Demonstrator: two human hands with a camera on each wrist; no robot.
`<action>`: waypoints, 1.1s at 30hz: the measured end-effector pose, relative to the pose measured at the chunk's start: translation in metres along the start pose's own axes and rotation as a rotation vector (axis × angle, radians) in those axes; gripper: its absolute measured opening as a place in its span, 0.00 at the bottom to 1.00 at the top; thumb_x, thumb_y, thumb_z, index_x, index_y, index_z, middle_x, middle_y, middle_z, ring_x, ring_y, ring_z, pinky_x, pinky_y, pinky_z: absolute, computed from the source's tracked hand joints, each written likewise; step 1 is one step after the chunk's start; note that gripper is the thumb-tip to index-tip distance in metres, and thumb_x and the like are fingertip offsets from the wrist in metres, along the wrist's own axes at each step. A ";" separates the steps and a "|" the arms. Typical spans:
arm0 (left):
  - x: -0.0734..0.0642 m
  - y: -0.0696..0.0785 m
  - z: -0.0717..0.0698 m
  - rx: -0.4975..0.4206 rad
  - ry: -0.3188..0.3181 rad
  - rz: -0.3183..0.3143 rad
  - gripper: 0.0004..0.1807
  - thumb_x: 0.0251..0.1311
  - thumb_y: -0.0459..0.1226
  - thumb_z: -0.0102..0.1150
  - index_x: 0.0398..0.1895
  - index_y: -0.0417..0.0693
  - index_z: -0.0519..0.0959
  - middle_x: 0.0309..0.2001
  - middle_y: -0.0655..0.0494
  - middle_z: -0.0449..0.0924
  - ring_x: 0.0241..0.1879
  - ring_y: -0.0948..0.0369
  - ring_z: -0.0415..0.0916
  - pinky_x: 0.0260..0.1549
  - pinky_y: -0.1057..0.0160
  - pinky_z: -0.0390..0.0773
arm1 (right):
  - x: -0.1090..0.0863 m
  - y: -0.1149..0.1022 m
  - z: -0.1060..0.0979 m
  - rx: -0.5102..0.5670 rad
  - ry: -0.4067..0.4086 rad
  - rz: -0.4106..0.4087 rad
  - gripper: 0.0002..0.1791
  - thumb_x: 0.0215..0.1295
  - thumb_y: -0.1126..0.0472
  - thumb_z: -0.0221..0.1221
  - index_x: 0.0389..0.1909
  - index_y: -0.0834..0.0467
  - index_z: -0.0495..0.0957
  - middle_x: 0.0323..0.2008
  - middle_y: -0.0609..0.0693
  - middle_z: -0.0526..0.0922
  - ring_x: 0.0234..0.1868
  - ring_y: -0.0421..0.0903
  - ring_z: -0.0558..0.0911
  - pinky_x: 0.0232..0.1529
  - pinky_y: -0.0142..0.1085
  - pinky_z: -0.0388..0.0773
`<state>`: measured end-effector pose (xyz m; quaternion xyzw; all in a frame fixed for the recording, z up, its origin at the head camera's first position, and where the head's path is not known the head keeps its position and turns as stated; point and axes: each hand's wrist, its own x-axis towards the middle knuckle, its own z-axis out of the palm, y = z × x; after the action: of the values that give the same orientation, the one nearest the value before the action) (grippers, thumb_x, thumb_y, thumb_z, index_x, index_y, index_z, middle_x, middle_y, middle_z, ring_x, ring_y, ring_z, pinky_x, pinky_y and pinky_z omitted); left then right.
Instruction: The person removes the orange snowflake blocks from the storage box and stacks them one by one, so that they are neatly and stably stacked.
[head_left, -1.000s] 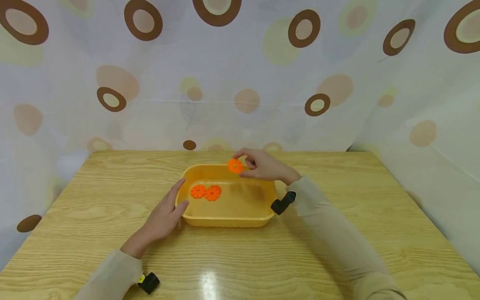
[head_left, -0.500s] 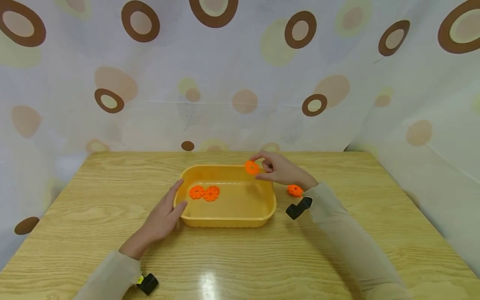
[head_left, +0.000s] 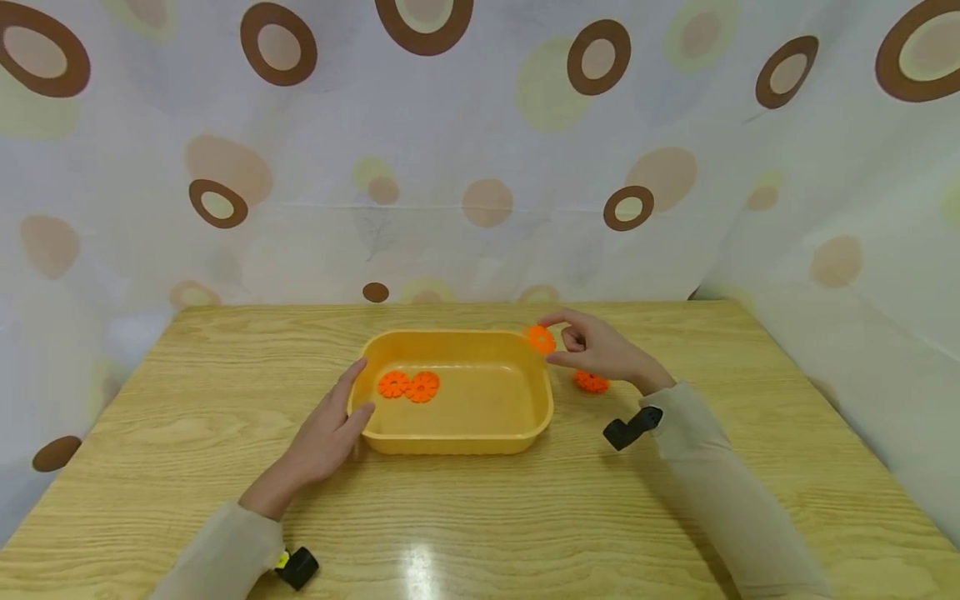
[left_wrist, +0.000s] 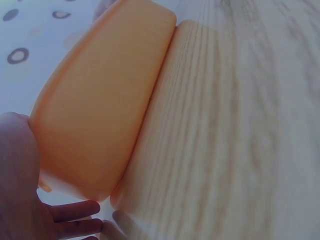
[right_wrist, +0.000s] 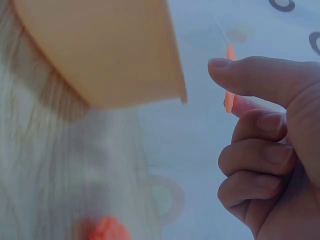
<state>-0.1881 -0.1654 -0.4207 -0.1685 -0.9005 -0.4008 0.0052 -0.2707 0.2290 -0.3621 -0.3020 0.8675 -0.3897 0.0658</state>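
Observation:
My right hand [head_left: 600, 350] pinches an orange notched building disc [head_left: 542, 339] by its edges between thumb and index finger. The disc hangs in the air at the back right corner of a yellow plastic tub [head_left: 457, 443]. In the right wrist view the disc [right_wrist: 229, 105] shows edge-on, with the other fingers curled into the palm. My left hand [head_left: 322, 429] holds the tub's left end, thumb over the rim. Two more orange discs [head_left: 393, 384] [head_left: 423, 387] lie side by side on the tub's floor, toward the left.
More orange disc material [head_left: 591, 382] lies on the wooden table [head_left: 450, 517], right of the tub and below my right hand; how many discs it is I cannot tell. A patterned cloth [head_left: 435, 167] hangs behind the table and along its sides.
My right hand has moved right with the pinched disc, from over the tub to its back right corner. The orange piece on the table has come into sight. My left hand stays put.

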 end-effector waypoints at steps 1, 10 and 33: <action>0.000 -0.001 0.000 -0.002 -0.002 -0.002 0.33 0.74 0.40 0.41 0.76 0.44 0.44 0.74 0.35 0.49 0.72 0.38 0.50 0.67 0.37 0.53 | -0.003 0.003 -0.001 0.007 0.001 0.011 0.25 0.62 0.65 0.63 0.60 0.62 0.70 0.15 0.44 0.56 0.15 0.37 0.55 0.25 0.29 0.64; 0.002 0.001 -0.003 -0.002 0.011 0.024 0.33 0.74 0.40 0.41 0.76 0.43 0.45 0.74 0.34 0.49 0.71 0.38 0.51 0.67 0.37 0.53 | -0.022 0.025 -0.014 0.059 0.025 0.062 0.25 0.63 0.65 0.62 0.61 0.65 0.69 0.16 0.44 0.55 0.15 0.39 0.55 0.23 0.30 0.63; 0.000 0.000 0.000 -0.010 0.013 0.031 0.33 0.74 0.39 0.42 0.76 0.42 0.45 0.73 0.34 0.49 0.71 0.38 0.51 0.67 0.36 0.54 | -0.047 0.072 -0.023 0.070 -0.143 0.317 0.26 0.59 0.62 0.65 0.56 0.67 0.70 0.18 0.45 0.63 0.19 0.38 0.62 0.28 0.29 0.61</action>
<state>-0.1883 -0.1651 -0.4208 -0.1797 -0.8957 -0.4064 0.0163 -0.2744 0.3080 -0.4037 -0.1859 0.8832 -0.3819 0.1986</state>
